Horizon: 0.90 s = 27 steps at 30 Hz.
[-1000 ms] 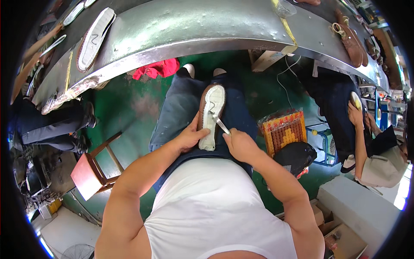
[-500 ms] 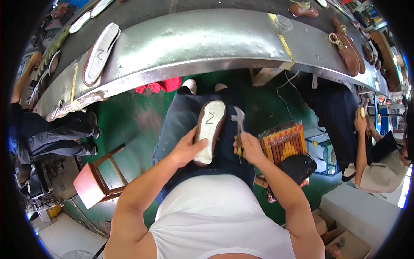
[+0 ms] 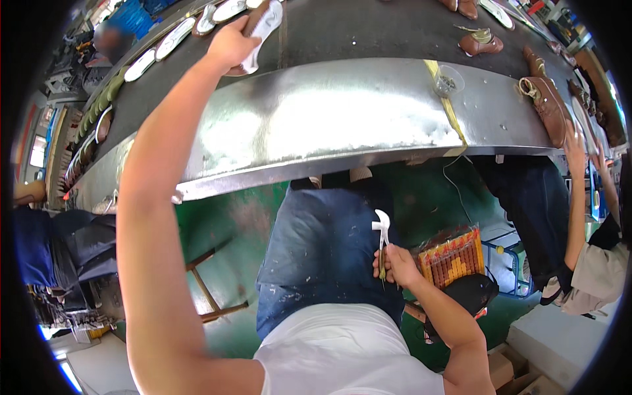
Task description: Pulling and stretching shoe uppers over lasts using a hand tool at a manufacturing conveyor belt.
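Head view: the shoe is no longer lying on my lap; my left hand is gripping its brown side over the bench, so hammer work on it seems to be pausing. That arm is stretching far forward. My right hand is wrapping the hammer near my thigh, elbow bending.
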Each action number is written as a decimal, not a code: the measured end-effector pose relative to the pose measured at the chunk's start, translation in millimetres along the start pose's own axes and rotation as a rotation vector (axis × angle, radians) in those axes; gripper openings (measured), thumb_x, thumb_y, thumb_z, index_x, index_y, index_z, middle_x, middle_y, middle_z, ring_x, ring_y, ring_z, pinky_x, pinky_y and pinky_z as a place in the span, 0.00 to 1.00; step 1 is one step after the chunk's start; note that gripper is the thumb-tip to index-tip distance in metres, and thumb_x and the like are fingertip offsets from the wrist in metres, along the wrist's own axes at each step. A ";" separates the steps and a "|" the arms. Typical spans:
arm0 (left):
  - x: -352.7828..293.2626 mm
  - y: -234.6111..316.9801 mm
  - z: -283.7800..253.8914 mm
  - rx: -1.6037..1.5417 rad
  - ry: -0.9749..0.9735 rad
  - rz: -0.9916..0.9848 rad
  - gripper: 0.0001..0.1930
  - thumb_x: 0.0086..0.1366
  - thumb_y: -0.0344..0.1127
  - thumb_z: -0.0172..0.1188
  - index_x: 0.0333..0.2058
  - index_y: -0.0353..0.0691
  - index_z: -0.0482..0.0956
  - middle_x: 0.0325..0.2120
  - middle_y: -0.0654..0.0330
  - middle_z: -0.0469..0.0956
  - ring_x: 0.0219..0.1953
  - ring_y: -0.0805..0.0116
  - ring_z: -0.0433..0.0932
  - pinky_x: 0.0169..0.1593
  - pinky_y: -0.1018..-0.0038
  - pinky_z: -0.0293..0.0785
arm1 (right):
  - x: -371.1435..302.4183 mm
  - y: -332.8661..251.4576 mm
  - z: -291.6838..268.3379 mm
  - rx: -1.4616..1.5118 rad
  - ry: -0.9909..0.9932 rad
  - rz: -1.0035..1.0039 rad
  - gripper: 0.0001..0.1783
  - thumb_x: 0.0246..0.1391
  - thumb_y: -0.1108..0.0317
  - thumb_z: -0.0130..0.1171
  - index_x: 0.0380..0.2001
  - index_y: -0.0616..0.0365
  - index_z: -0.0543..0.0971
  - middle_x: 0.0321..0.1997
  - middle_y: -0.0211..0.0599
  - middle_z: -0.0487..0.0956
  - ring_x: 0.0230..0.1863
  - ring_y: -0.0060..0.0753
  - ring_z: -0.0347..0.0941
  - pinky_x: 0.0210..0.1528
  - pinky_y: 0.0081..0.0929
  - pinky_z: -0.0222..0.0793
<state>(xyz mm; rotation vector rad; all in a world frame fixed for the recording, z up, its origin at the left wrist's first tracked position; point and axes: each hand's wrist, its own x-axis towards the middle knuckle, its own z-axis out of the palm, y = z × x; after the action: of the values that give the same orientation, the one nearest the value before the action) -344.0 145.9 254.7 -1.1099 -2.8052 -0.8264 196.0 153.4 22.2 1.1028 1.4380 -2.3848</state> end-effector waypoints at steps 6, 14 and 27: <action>48.1 -87.7 49.8 0.825 -0.228 0.343 0.21 0.57 0.29 0.52 0.51 0.44 0.78 0.57 0.53 0.72 0.58 0.47 0.71 0.57 0.57 0.72 | 1.5 -10.1 2.8 -0.008 -0.023 0.029 0.28 0.72 0.49 0.34 0.44 0.64 0.73 0.33 0.39 0.79 0.27 0.27 0.78 0.17 0.18 0.63; -48.5 -70.8 -83.5 0.499 -0.582 -0.396 0.35 0.59 0.37 0.63 0.65 0.42 0.63 0.51 0.52 0.77 0.47 0.60 0.79 0.50 0.66 0.76 | 3.4 -7.3 -9.7 -0.011 -0.013 0.048 0.30 0.71 0.46 0.30 0.43 0.63 0.72 0.33 0.40 0.78 0.27 0.30 0.79 0.17 0.18 0.64; -339.4 -20.2 26.8 -0.926 -0.126 -0.027 0.31 0.65 0.30 0.60 0.65 0.38 0.61 0.50 0.58 0.76 0.51 0.72 0.74 0.56 0.72 0.71 | -14.1 -17.6 11.6 -0.112 0.062 0.034 0.22 0.69 0.54 0.44 0.43 0.64 0.73 0.32 0.37 0.79 0.27 0.27 0.78 0.24 0.20 0.68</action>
<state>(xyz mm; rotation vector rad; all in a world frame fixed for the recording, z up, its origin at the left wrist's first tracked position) -98.3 -68.4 154.3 -1.1817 -2.5077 -2.2410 192.0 149.9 47.0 1.1734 1.5388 -2.2361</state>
